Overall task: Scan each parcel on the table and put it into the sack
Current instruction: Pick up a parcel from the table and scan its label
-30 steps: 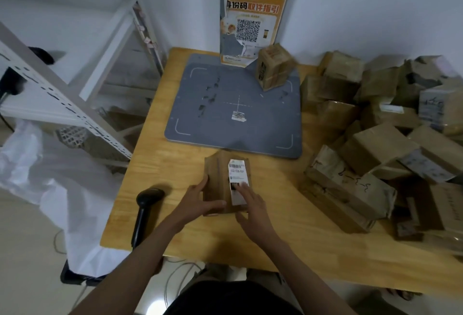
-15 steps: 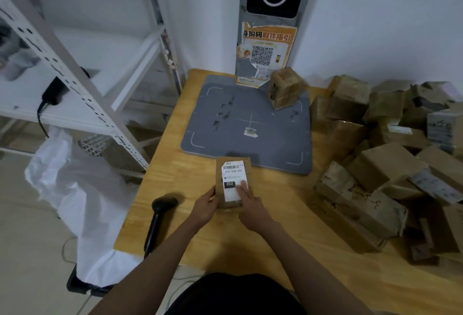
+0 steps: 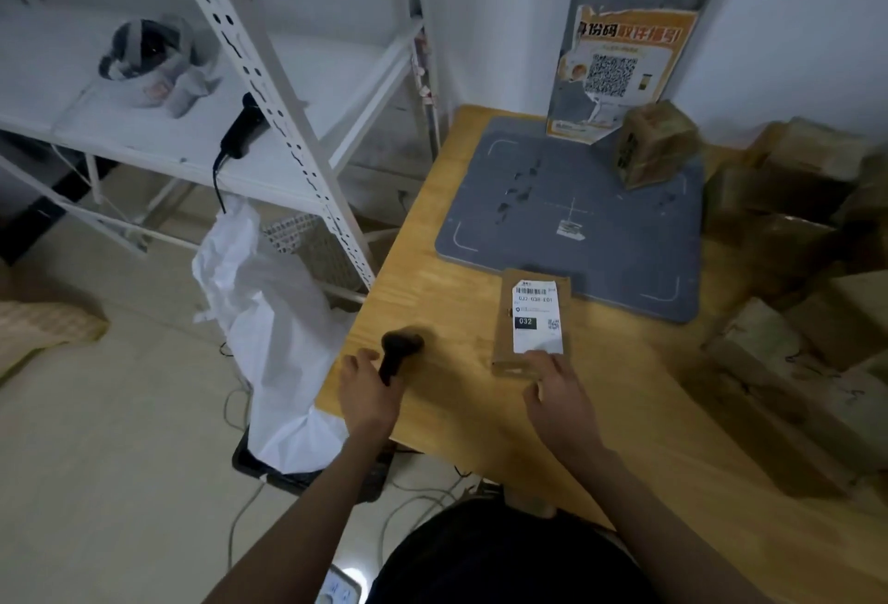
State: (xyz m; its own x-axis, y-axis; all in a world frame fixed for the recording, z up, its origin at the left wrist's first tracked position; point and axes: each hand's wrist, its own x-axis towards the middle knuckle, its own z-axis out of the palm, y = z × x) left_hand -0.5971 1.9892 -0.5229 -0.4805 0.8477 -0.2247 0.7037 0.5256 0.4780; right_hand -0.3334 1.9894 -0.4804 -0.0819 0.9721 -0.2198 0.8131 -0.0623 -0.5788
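On the bench (image 3: pixel 456 411), the left hand (image 3: pixel 367 392) has left the parcel (image 3: pixel 531 322) and now grips the scanner (image 3: pixel 399 353), while the right hand's (image 3: pixel 560 399) fingertips steady the parcel label-up, ready for scanning.

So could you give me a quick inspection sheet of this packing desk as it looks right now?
Surface: wooden table with a grey scanning mat at the back.
Job's things: labelled parcel flat at the mat's near edge, label up; white sack at the table's left; handheld scanner.
Clutter: parcel pile on the right; one box on the mat.
Hands: left hand grips the scanner; right hand touches the parcel's near end.
Cables: loose leads on the floor; a second scanner with a cord on the shelf.
Surroundings: white metal shelving, kiosk post with a QR poster.
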